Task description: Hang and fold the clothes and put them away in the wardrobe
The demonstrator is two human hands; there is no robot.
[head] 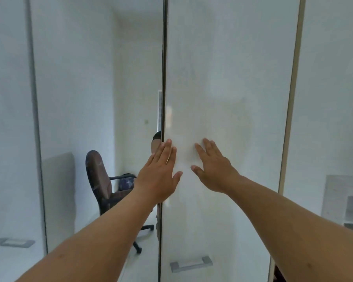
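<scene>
Against white wardrobe door point(228, 88), left hand point(159, 176) and right hand point(214, 169) flat, fingers straight, slightly spread

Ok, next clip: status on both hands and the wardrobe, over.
Left hand open, flat at white door's left edge. Right hand open, flat on same door. No clothes in view. Nothing in the way.

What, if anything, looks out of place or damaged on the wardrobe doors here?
Nothing stands out. The left hand and right hand lie flat on the glossy white wardrobe door, which looks unmarked; its grey metal handle sits straight.
</scene>
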